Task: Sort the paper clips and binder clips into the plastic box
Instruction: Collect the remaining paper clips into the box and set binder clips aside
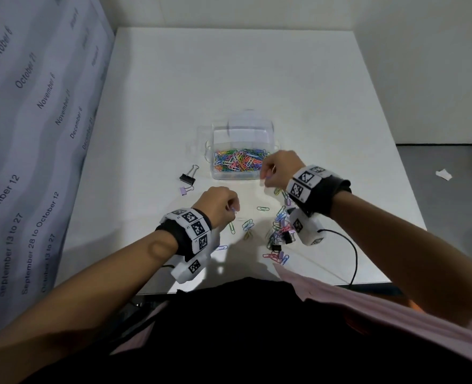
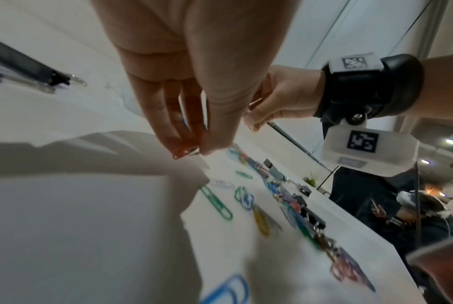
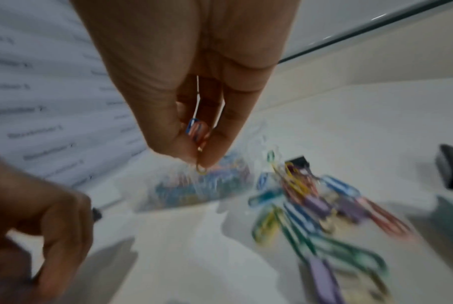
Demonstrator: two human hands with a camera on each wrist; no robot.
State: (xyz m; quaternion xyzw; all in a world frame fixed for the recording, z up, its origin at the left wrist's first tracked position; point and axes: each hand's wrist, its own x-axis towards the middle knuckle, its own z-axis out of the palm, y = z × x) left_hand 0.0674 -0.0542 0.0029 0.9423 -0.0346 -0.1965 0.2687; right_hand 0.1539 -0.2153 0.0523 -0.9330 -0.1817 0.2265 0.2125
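A clear plastic box [image 1: 240, 176] with many coloured paper clips in its near compartment stands mid-table. My left hand [image 1: 223, 206] hovers in front of it and pinches a few paper clips, an orange one [image 2: 182, 153] showing at the fingertips. My right hand [image 1: 273, 173] is at the box's near right corner and pinches several paper clips [image 3: 197, 131], among them a blue one. Loose paper clips [image 1: 248, 225] and a mixed heap with binder clips [image 1: 280, 234] lie on the table below the hands.
A black binder clip [image 1: 188, 174] and a small purple binder clip [image 1: 186, 190] lie left of the box. A printed calendar sheet [image 1: 35, 134] hangs along the left. A paper scrap [image 1: 444, 174] lies far right. A black cable [image 1: 351, 253] runs over the table's near edge.
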